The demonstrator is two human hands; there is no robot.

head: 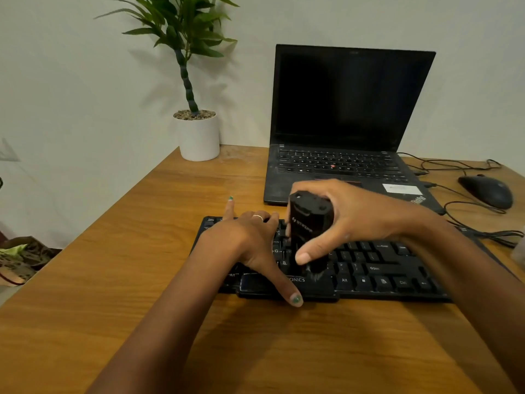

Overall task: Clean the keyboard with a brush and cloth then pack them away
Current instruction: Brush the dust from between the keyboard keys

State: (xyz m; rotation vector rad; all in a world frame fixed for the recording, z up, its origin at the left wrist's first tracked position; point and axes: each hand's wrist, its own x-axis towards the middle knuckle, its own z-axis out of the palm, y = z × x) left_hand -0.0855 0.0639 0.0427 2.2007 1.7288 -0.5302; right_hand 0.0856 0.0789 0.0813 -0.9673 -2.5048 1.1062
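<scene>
A black keyboard [369,268] lies on the wooden desk [142,251] in front of me. My right hand [349,217] grips a stubby black brush [308,228] held upright, its bristles down on the keys near the space bar. My left hand [250,240] rests flat on the keyboard's left half, fingers spread and thumb over the front edge. No cloth is in view.
An open black laptop [346,123] with a dark screen stands behind the keyboard. A black mouse [487,190] and loose cables [468,220] lie at the right. A potted plant [199,132] stands at the back left by the wall.
</scene>
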